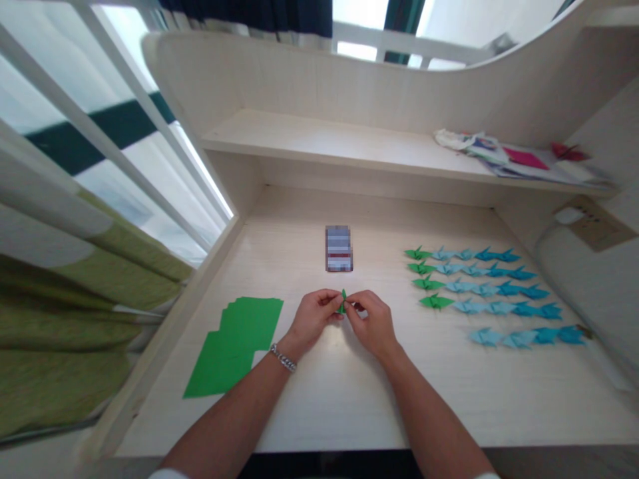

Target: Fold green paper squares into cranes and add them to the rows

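Both my hands meet over the middle of the pale wooden desk (319, 399). My left hand (314, 316), with a metal bracelet at the wrist, and my right hand (372, 322) pinch a small folded piece of green paper (343, 301) between their fingertips. The paper is folded narrow and stands upright between the hands, just above the desk. A stack of flat green paper sheets (234, 342) lies to the left of my left forearm. Rows of finished paper cranes, green ones (426, 285) and blue ones (499, 289), are laid out on the right side of the desk.
A phone (339, 248) lies flat just beyond my hands. A shelf (324, 143) above the desk carries loose coloured papers (519, 159) at its right end. A wall socket (594, 223) sits on the right. A window and a green curtain (64, 299) are on the left.
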The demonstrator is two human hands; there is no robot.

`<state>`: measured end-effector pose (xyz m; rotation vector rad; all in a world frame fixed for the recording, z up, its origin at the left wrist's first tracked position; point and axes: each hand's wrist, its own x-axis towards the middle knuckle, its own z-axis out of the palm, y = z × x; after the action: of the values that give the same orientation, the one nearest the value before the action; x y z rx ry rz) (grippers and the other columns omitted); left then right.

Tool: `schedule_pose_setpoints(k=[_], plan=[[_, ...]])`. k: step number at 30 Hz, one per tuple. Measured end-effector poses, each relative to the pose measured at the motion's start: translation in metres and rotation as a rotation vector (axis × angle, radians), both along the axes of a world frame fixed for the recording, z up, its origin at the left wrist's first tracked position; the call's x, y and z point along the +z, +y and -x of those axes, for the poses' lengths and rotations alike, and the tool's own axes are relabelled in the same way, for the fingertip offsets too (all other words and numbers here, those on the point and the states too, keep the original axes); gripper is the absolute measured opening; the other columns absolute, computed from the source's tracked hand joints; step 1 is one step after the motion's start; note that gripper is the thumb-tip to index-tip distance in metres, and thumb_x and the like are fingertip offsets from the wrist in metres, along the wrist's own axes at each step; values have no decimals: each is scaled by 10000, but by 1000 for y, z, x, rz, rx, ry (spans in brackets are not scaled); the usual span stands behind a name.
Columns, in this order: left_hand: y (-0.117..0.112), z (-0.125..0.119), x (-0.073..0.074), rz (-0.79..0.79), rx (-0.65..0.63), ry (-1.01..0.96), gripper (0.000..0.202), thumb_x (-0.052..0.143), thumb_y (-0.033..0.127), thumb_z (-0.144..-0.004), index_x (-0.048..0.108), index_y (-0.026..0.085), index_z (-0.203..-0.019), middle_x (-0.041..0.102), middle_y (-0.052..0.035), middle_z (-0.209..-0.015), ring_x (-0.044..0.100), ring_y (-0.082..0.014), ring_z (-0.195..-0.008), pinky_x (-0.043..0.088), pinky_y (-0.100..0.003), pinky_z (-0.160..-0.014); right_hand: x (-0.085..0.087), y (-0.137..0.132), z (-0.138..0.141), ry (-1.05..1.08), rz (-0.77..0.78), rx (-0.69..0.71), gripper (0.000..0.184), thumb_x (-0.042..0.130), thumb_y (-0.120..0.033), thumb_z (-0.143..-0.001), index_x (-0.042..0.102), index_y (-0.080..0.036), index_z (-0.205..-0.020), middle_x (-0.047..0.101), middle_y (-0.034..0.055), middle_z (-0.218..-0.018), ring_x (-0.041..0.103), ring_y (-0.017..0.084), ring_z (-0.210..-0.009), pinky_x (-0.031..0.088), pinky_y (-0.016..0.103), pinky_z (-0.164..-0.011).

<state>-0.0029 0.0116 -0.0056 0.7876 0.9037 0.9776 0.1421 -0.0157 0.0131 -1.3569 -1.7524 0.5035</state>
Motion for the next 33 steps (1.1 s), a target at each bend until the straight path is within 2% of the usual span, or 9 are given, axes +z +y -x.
schedule_pose_setpoints(k=[5,8,16,27,33], plan=[[0,1,0,-6,-35,-12,291,760,287,-662,686,102,-875,673,-73,-830,611,-127,-710,515,-234,-642,-2,0,-1,55,20,-17,134,536,-205,-830,668,-200,-854,637,54,-811,576,169,-729,460,288,-664],[-1,1,-1,-21,-59,-12,267,753,276,-672,689,103,-866,678,-69,-839,613,-123,-707,522,-240,-657,-2,0,-1,76,12,-6,145,529,-167,-823,668,-195,-856,638,54,-816,584,171,-759,463,291,-692],[-2,-1,-4,-33,-5,13,237,774,259,-634,676,109,-788,673,-47,-772,623,-133,-683,544,-276,-664,-1,1,-1,96,29,0,159,526,-119,-800,662,-194,-835,645,50,-815,586,173,-766,467,297,-713],[0,-3,-9,-89,64,39,232,767,246,-633,661,106,-784,670,-49,-769,632,-148,-703,544,-295,-691,-5,-1,5,241,89,-74,125,553,-172,-784,659,-195,-846,665,34,-801,616,162,-719,505,283,-684],[0,-4,-8,-133,29,62,201,725,263,-680,643,114,-788,653,-43,-777,618,-150,-726,532,-308,-718,-8,-2,8,301,122,-113,100,553,-191,-782,604,-187,-868,654,33,-799,615,165,-723,507,289,-683]])
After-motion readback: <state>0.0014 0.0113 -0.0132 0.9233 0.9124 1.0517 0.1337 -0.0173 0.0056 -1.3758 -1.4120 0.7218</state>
